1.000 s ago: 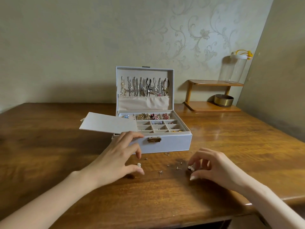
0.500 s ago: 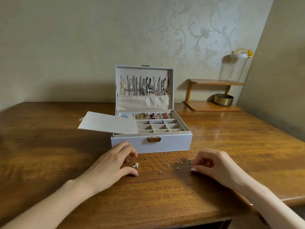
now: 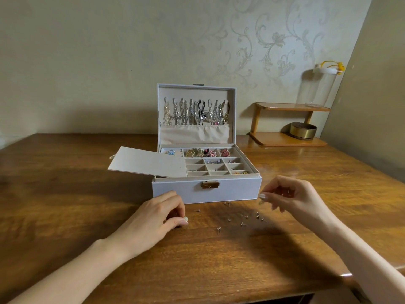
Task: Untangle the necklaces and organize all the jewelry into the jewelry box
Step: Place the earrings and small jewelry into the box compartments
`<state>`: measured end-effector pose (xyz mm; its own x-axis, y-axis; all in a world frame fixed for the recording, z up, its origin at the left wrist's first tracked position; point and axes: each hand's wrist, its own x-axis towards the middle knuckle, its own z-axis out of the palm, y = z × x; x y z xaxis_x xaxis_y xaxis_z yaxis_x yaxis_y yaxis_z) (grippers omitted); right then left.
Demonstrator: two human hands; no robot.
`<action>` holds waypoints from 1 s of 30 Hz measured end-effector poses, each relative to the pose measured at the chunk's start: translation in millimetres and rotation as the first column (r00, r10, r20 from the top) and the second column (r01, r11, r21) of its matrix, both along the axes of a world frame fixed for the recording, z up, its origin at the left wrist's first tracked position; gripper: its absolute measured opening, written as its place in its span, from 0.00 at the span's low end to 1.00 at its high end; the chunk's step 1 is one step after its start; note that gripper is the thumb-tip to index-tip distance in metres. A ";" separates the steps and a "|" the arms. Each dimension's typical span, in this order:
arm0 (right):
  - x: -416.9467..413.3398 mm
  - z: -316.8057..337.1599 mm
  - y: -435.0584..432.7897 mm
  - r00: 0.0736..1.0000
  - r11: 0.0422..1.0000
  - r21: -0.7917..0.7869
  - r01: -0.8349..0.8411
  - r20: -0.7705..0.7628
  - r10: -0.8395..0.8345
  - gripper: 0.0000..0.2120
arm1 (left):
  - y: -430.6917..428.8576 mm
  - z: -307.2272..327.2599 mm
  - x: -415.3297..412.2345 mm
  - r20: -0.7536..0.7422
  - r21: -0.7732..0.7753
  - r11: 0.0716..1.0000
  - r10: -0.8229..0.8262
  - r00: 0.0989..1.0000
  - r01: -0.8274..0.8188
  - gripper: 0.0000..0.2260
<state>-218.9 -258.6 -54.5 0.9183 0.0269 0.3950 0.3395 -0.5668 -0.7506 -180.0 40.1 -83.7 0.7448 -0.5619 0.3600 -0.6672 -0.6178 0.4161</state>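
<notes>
The pale jewelry box (image 3: 236,190) stands open at the table's middle. Necklaces (image 3: 196,111) hang inside its upright lid. Its compartment tray (image 3: 219,166) holds rings and small pieces, and a beige flat cover (image 3: 149,162) lies askew over the tray's left part. Several small stud earrings (image 3: 243,217) lie scattered on the wood in front of the box. My left hand (image 3: 153,218) rests on the table and pinches a small white stud (image 3: 186,219) at its fingertips. My right hand (image 3: 291,196) hovers by the box's front right corner, fingers curled around tiny studs (image 3: 286,192).
A wooden two-level shelf (image 3: 287,139) stands at the back right, with a clear jar (image 3: 317,88) on top and a brass bowl (image 3: 303,130) below. A wall runs along the right side. The table's front edge (image 3: 241,300) is close to me.
My right hand rose off the table from among the studs and now hovers by the box's front right corner. My left hand dropped lower and closed its fingers on the white stud.
</notes>
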 end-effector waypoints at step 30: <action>151.2 40.2 94.1 0.985 0.991 -0.107 0.081 -0.142 -0.096 0.08 | -35.0 60.4 127.1 0.065 -0.113 0.948 0.306 0.950 -0.298 0.04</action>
